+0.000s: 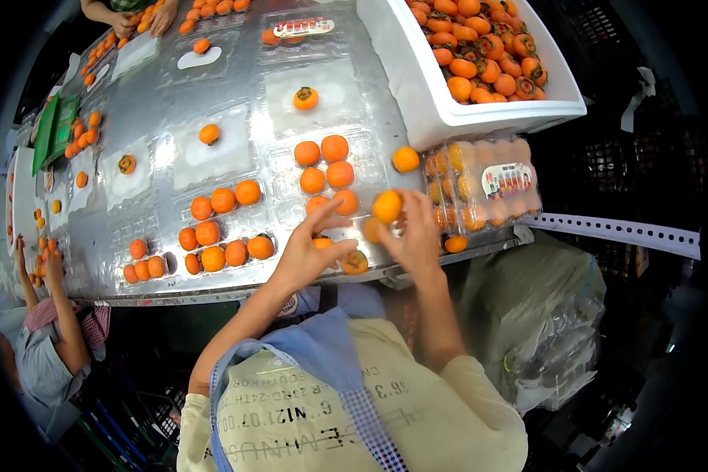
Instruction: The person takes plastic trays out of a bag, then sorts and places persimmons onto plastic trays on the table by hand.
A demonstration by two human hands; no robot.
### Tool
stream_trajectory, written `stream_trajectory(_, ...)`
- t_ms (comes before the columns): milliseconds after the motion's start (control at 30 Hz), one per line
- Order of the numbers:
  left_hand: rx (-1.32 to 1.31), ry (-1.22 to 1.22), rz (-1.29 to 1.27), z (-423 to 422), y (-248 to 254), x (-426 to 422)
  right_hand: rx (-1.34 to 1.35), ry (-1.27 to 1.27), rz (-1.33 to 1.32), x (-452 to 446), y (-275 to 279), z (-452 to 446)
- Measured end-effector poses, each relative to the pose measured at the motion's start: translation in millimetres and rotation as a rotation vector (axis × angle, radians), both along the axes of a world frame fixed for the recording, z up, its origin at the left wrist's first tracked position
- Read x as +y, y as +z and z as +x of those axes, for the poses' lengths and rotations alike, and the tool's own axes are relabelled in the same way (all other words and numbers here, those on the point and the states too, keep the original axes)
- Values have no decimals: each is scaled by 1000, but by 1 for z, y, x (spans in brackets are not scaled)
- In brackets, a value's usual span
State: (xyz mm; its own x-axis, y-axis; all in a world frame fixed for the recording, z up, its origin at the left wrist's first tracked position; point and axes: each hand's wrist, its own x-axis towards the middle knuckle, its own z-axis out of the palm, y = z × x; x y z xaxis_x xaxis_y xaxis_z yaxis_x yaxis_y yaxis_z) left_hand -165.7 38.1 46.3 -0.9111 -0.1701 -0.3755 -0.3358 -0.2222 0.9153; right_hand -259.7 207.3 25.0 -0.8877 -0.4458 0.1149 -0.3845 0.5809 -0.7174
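Observation:
Between the thumb and fingers of my right hand [413,228] is an orange persimmon [387,206], held above the table's front edge. My left hand [315,248] is over the near end of a clear plastic tray [283,169], its thumb and fingers apart around a persimmon [322,242] that shows partly; whether it grips that fruit is unclear. Rows of persimmons [312,180] sit in this tray. Another persimmon [354,262] lies just below my hands, and one more [372,230] is partly hidden beside my right thumb.
A white foam box [480,118] full of persimmons stands at the back right. In front of it are closed clear packs [495,185] and loose persimmons [405,159]. Other open trays [212,157] lie leftward. Co-workers' hands [164,17] show at the top left and far left.

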Motion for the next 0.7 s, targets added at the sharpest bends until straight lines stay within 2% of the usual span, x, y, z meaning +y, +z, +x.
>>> stream_trajectory(100,-150,-34,136,11,-15,-8,243,-21,436,21,-27,-16)
stream_trajectory(167,-227,-92,215,17,-17,-10,85,33,629,31,-42,-20)
stream_trajectory(200,-237,-107,175,18,-17,-9,5,56,728,31,-39,-22)
stream_trajectory(300,-279,-137,197,21,-21,-7,47,73,592,22,-22,-29)
stream_trajectory(400,-271,-143,223,21,-23,-5,203,17,427,7,-27,-54)
stream_trajectory(600,-250,-118,228,24,-21,-11,110,-20,674,-28,-57,-92)
stream_trajectory(700,-215,-86,262,30,-30,-15,167,-4,526,-21,-62,-93)
